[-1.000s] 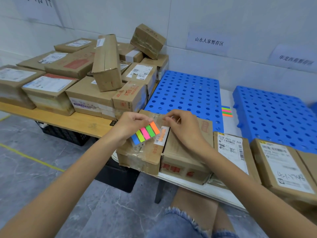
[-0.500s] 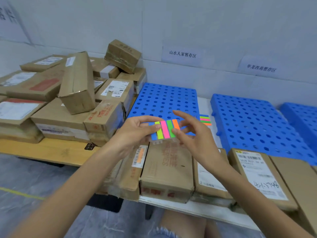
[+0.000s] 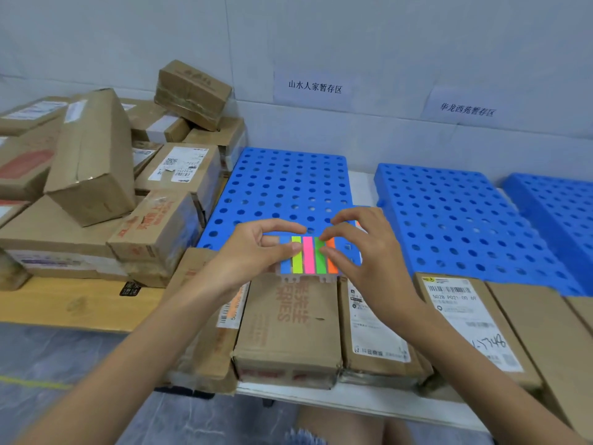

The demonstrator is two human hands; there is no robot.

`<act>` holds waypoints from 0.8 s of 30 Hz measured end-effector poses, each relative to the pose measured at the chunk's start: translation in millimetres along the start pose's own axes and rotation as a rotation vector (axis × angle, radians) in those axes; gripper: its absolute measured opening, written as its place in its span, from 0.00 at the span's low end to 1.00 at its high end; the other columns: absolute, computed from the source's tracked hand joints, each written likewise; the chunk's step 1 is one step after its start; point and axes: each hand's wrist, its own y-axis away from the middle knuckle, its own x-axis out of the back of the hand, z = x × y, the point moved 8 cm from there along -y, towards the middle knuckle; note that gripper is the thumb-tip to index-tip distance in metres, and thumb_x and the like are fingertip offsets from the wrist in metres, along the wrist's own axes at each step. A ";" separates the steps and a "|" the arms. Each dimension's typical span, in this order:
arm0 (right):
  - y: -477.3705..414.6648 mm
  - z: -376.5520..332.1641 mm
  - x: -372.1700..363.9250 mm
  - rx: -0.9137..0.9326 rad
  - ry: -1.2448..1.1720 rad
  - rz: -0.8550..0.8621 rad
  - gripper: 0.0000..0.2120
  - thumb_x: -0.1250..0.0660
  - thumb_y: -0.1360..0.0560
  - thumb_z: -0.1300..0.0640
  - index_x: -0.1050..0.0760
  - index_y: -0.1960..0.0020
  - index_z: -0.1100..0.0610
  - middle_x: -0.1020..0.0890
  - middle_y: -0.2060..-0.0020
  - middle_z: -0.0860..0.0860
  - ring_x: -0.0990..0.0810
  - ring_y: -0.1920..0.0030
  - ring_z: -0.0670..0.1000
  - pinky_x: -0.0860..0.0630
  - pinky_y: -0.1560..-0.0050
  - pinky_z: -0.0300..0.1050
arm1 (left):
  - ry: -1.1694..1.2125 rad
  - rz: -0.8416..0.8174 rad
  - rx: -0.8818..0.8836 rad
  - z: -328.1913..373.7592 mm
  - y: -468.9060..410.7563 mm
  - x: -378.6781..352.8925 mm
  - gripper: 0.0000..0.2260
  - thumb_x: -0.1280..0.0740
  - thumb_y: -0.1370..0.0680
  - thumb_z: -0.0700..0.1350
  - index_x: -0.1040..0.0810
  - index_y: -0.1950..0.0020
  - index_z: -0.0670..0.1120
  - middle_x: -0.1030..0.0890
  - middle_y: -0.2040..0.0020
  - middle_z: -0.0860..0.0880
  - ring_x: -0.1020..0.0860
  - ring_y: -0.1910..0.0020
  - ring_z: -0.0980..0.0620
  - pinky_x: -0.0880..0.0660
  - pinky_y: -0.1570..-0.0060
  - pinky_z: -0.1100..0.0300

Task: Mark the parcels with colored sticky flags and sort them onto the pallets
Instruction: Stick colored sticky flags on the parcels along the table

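- Your left hand (image 3: 253,252) holds the flag sheet (image 3: 308,260) by its left edge. The thumb and forefinger pinch it at the blue and yellow strips, and the other fingers are curled behind it.
- Your right hand (image 3: 362,252) meets the sheet from the opposite side. Its thumb and forefinger pinch the upper part of the green strip (image 3: 320,263), just beside the orange one, and the remaining fingers are raised and loosely spread.
- It cannot be told whether the green strip has lifted from its backing yet.
- The sheet hangs in the air between the two hands, touching both. The five strips lie side by side, with their long axes running from top to bottom of the sheet, across the line that joins your hands.
- Judgement: the right hand is the working hand. Peel along the strip's long axis and keep the left hand steady as the anchor.
- The parcel (image 3: 288,322) directly below both hands lies flat on the bench (image 3: 353,401), near enough for either hand to reach.
- The nearest pallet (image 3: 288,181) lies just beyond your fingertips. A second pallet (image 3: 449,213) lies beyond and outboard of the right hand.
- The stacked parcels (image 3: 93,162) lie outboard of the left hand.
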 end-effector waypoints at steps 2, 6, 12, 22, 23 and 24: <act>-0.8 2.6 -1.3 -0.034 -0.056 -0.015 0.05 0.31 0.28 0.54 0.22 0.56 0.55 0.25 0.55 0.50 0.29 0.49 0.49 0.31 0.47 0.43 | 0.007 -0.041 0.009 -1.9 -1.4 -4.7 0.08 0.29 0.27 0.46 0.18 0.48 0.53 0.23 0.54 0.27 0.25 0.61 0.45 0.29 0.60 0.58; -4.0 4.2 -2.2 -0.041 -0.077 -0.009 0.05 0.32 0.29 0.55 0.22 0.59 0.57 0.27 0.60 0.48 0.30 0.55 0.48 0.32 0.53 0.42 | 0.015 -0.051 0.008 -2.0 -3.6 -7.4 0.07 0.30 0.26 0.44 0.18 0.48 0.51 0.25 0.55 0.25 0.27 0.63 0.46 0.28 0.69 0.68; -1.5 -5.9 0.7 0.062 -0.084 0.047 0.09 0.35 0.27 0.57 0.19 0.58 0.61 0.22 0.63 0.53 0.29 0.58 0.47 0.32 0.56 0.35 | 0.058 -0.073 0.041 -7.0 -2.0 -8.4 0.08 0.31 0.25 0.43 0.18 0.47 0.48 0.17 0.58 0.38 0.20 0.65 0.54 0.26 0.67 0.66; 3.0 -11.9 5.6 0.079 -0.090 0.080 0.08 0.37 0.26 0.58 0.21 0.58 0.61 0.20 0.63 0.52 0.28 0.59 0.47 0.32 0.53 0.32 | 0.079 -0.080 0.063 -8.3 3.9 -8.6 0.10 0.30 0.27 0.46 0.19 0.46 0.50 0.15 0.60 0.46 0.19 0.63 0.52 0.25 0.59 0.60; 3.2 -11.9 5.1 0.075 -0.085 0.079 0.09 0.37 0.26 0.58 0.21 0.59 0.61 0.21 0.63 0.52 0.28 0.58 0.47 0.32 0.54 0.33 | 0.086 -0.077 0.066 -8.4 4.1 -8.6 0.10 0.31 0.26 0.44 0.19 0.46 0.49 0.16 0.62 0.48 0.20 0.67 0.56 0.26 0.64 0.64; 3.6 -11.6 4.6 0.068 -0.078 0.076 0.09 0.37 0.26 0.58 0.21 0.59 0.61 0.22 0.61 0.53 0.28 0.57 0.48 0.32 0.54 0.35 | 0.096 -0.072 0.070 -8.4 4.5 -8.6 0.09 0.31 0.25 0.43 0.20 0.45 0.48 0.16 0.63 0.49 0.21 0.70 0.58 0.27 0.67 0.67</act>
